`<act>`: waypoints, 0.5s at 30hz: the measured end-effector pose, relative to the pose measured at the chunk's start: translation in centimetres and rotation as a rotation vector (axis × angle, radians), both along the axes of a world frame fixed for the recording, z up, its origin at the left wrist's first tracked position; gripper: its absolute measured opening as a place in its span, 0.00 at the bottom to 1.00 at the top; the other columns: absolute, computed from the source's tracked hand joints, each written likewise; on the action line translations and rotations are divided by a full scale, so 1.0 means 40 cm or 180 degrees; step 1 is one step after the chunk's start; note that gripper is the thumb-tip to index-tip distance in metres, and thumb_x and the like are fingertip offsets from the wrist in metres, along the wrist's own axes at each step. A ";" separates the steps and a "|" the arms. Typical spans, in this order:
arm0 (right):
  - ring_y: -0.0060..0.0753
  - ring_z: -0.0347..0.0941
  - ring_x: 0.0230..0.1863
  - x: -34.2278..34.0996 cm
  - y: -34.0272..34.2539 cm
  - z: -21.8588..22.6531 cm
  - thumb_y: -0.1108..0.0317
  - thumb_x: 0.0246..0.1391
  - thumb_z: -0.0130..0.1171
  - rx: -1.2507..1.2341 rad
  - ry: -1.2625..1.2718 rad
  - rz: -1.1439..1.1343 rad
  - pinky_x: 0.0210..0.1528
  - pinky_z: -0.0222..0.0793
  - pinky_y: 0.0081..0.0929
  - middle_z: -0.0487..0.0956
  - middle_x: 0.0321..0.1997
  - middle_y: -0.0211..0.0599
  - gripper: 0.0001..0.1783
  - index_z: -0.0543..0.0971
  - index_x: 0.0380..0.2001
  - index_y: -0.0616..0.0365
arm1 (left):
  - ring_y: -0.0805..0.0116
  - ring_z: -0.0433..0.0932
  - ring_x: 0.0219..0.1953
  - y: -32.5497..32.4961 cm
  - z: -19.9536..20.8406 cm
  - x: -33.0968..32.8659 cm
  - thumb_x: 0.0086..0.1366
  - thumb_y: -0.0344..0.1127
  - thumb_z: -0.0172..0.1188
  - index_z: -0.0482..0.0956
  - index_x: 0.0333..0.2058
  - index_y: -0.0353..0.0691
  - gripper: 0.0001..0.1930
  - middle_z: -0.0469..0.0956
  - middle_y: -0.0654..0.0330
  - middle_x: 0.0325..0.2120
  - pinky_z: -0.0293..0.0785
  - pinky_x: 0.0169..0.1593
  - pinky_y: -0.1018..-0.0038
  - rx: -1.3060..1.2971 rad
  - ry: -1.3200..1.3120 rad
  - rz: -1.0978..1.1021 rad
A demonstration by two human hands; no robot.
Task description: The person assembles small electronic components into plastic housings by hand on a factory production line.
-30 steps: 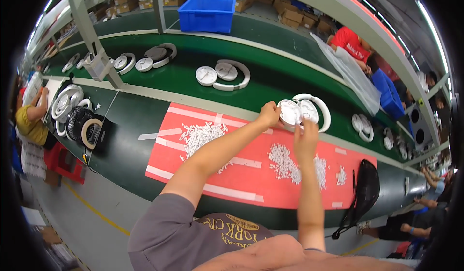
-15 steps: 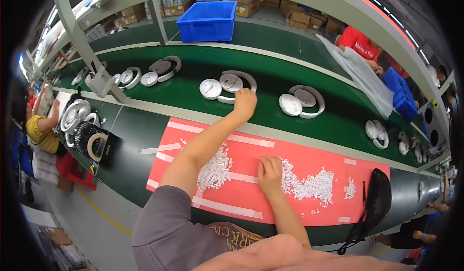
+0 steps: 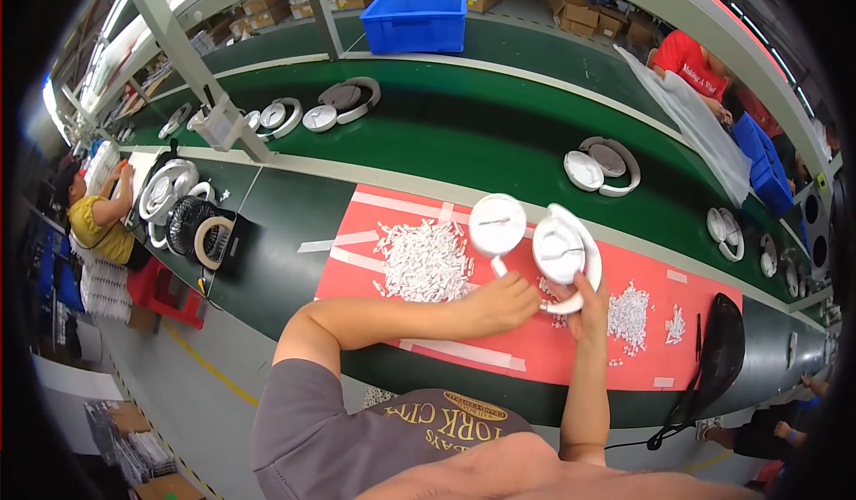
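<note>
A pair of white headphones (image 3: 559, 249) is held up over the red mat (image 3: 357, 308), with both ear cups turned upward. My right hand (image 3: 588, 311) grips the curved headband by its lower right part, thumb and fingers around it. Just below the left ear cup (image 3: 497, 224), my left hand (image 3: 506, 304) is closed with its fingertips at the short white arm of that cup. Under and beside the hands lie a heap of small white tubular pieces (image 3: 423, 261) and, to the right, a pile of finer white pieces (image 3: 629, 315), partly covered by my right hand.
More headphones (image 3: 603, 167) lie spaced along the green conveyor (image 3: 481, 135) beyond the mat. A blue bin (image 3: 415, 20) stands behind it. At left are stacked headphones (image 3: 168, 188) and a black coiled object (image 3: 192, 222); at right, a black mesh object (image 3: 720, 344). Co-workers sit at both sides.
My left hand has brought one pair of headphones off the conveyor to above the mat. My right hand has risen from the mat and now grips it too. The view has shifted somewhat.
</note>
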State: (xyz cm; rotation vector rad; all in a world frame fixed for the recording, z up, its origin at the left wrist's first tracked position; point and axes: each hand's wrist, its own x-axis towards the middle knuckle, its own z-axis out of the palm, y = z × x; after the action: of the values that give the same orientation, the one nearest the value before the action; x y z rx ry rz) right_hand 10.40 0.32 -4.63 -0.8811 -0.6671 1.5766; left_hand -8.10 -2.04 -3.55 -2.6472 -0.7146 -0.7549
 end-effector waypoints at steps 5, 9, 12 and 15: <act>0.43 0.65 0.50 0.002 -0.169 -0.027 0.78 0.48 0.48 -0.0091 -0.0231 -0.0485 0.45 0.70 0.47 0.62 0.51 0.46 0.27 0.55 0.53 0.60 | 0.57 0.71 0.30 -0.036 0.053 -0.108 0.48 0.28 0.53 0.72 0.26 0.36 0.05 0.72 0.55 0.25 0.67 0.36 0.66 -0.1660 -0.0601 -0.0491; 0.41 0.64 0.50 0.000 -0.246 -0.036 0.80 0.47 0.47 -0.0030 0.0012 -0.0698 0.43 0.72 0.43 0.62 0.50 0.45 0.29 0.54 0.54 0.60 | 0.57 0.70 0.33 0.124 0.006 -0.258 0.48 0.26 0.55 0.74 0.27 0.37 0.05 0.73 0.57 0.27 0.66 0.38 0.66 -0.1404 -0.0529 0.1077; 0.40 0.61 0.53 -0.022 -0.286 -0.034 0.82 0.47 0.45 -0.0104 -0.0134 -0.0825 0.44 0.72 0.42 0.61 0.51 0.44 0.29 0.54 0.54 0.60 | 0.57 0.70 0.34 0.144 -0.038 -0.286 0.47 0.27 0.55 0.75 0.25 0.37 0.04 0.72 0.56 0.26 0.66 0.39 0.65 -0.1634 -0.0377 0.0620; 0.42 0.60 0.53 -0.013 -0.296 -0.048 0.82 0.46 0.47 0.0080 -0.0961 -0.0980 0.51 0.63 0.37 0.60 0.51 0.44 0.29 0.55 0.54 0.62 | 0.58 0.68 0.37 0.153 -0.041 -0.268 0.48 0.27 0.56 0.76 0.27 0.36 0.05 0.72 0.57 0.29 0.65 0.40 0.67 -0.1970 -0.0130 0.0770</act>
State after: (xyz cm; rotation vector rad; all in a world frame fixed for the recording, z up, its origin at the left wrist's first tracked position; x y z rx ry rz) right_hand 9.89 -11.52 -6.57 -1.1572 -0.7221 1.1699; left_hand -18.82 4.06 -5.21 -2.9847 -1.4472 -0.5881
